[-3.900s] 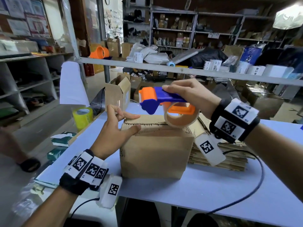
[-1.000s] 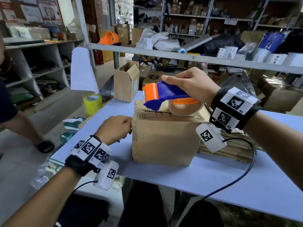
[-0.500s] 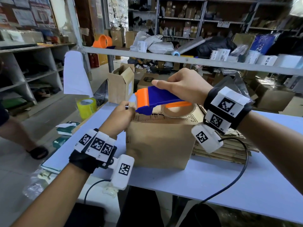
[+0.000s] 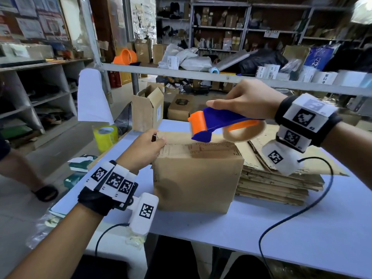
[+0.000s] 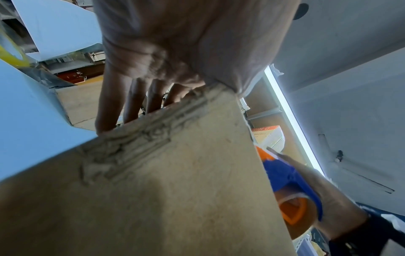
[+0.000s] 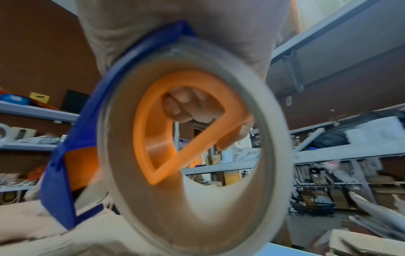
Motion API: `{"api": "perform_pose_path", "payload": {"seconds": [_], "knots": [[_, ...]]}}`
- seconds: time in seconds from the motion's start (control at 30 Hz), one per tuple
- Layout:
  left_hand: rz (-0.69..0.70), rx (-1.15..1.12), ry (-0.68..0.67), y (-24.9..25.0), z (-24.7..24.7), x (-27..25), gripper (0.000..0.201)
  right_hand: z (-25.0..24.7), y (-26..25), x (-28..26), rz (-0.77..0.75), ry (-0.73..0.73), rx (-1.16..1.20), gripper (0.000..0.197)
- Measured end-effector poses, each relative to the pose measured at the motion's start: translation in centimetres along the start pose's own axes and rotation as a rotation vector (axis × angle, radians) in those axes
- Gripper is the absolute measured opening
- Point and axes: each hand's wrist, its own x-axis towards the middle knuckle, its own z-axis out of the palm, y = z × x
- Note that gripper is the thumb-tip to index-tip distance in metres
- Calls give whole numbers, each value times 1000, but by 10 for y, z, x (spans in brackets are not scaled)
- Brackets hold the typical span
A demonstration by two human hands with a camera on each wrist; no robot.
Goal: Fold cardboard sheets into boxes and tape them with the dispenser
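Note:
A folded cardboard box (image 4: 193, 174) stands on the pale blue table (image 4: 302, 238). My left hand (image 4: 147, 148) grips the box's top left edge, thumb on top and fingers down the far side of that edge, as the left wrist view shows at the box (image 5: 175, 190). My right hand (image 4: 247, 101) grips the blue and orange tape dispenser (image 4: 217, 123), its nose tilted down just above the middle of the box top. Its tape roll (image 6: 192, 138) fills the right wrist view, with my fingers (image 6: 188, 107) curled through the orange handle.
A stack of flat cardboard sheets (image 4: 281, 178) lies right of the box. A yellow tape roll (image 4: 105, 135) and an open small box (image 4: 148, 109) sit at the table's far left. A metal rail (image 4: 221, 77) crosses above. Someone's sandalled foot (image 4: 43, 192) is left of the table.
The dispenser has left the box's left edge, moving right and up over the box top. My left hand stays on the top left edge.

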Motion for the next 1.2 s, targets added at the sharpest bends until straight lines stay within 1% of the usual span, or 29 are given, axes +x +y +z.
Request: {"api": "perform_pose_path", "payload": {"seconds": [0.13, 0.2, 0.43, 0.47, 0.57, 0.63, 0.77, 0.9, 1.07, 1.13, 1.2], "knots": [[7, -11, -10, 3, 0, -3, 15, -12, 37, -18, 46, 17, 2, 79], [7, -34, -20, 3, -1, -5, 19, -19, 53, -29, 72, 31, 8, 79], [61, -6, -46, 5, -8, -11, 22, -30, 92, -73, 150, 32, 42, 58], [67, -7, -55, 5, -10, -11, 21, -30, 96, -79, 161, 30, 50, 58], [92, -9, -79, 5, -13, -13, 20, -31, 107, -95, 156, 25, 94, 75], [100, -7, -93, 5, -14, -13, 19, -29, 112, -104, 155, 14, 108, 82], [91, -11, -84, 4, -14, -12, 18, -24, 112, -114, 172, -25, 136, 74], [86, -21, -83, 3, -14, -12, 18, -22, 112, -120, 197, -46, 157, 62], [81, -26, -81, 1, -15, -9, 18, -31, 127, -131, 241, -6, 123, 73], [81, -36, -76, 0, -15, -8, 18, -30, 131, -137, 271, 9, 107, 69], [72, -56, -75, 1, -14, -6, 18, -24, 132, -135, 256, -5, 57, 68]]}}
